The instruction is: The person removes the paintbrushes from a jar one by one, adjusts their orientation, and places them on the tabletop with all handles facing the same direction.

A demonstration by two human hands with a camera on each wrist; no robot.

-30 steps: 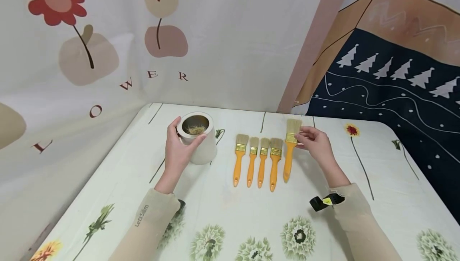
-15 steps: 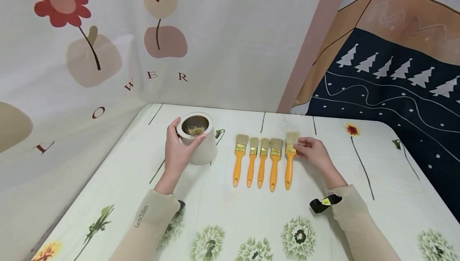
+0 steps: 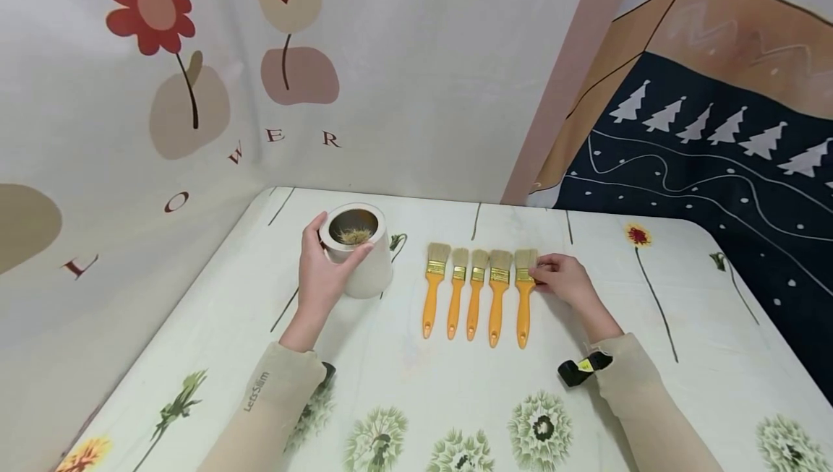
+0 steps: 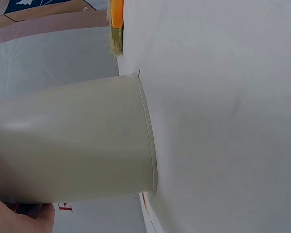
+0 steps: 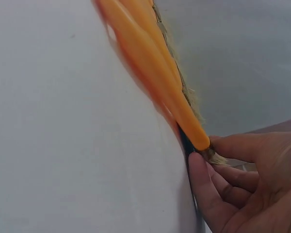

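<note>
My left hand [image 3: 325, 269] grips a white tapered canister [image 3: 367, 277] from its left side, thumb near the rim. The canister stands upright on the table, and some bristles [image 3: 355, 235] show inside its dark mouth. In the left wrist view the canister wall [image 4: 72, 141] fills much of the picture. My right hand [image 3: 567, 280] pinches the rightmost paintbrush [image 3: 523, 306] at its metal band. That brush lies flat with its bristles away from me and its orange handle [image 5: 160, 68] toward me. Left of it, several similar paintbrushes [image 3: 497, 306] lie side by side in a row.
A white floral cloth [image 3: 403, 400] covers the table. Behind it hangs a pale curtain [image 3: 416, 82] with printed flowers, and a dark patterned cloth [image 3: 703, 161] is at the right. A black wrist camera [image 3: 575, 372] sits by the right cuff.
My right hand has brought the rightmost paintbrush down toward me and onto the table, level with the others in the row. The left hand and canister have stayed put.
</note>
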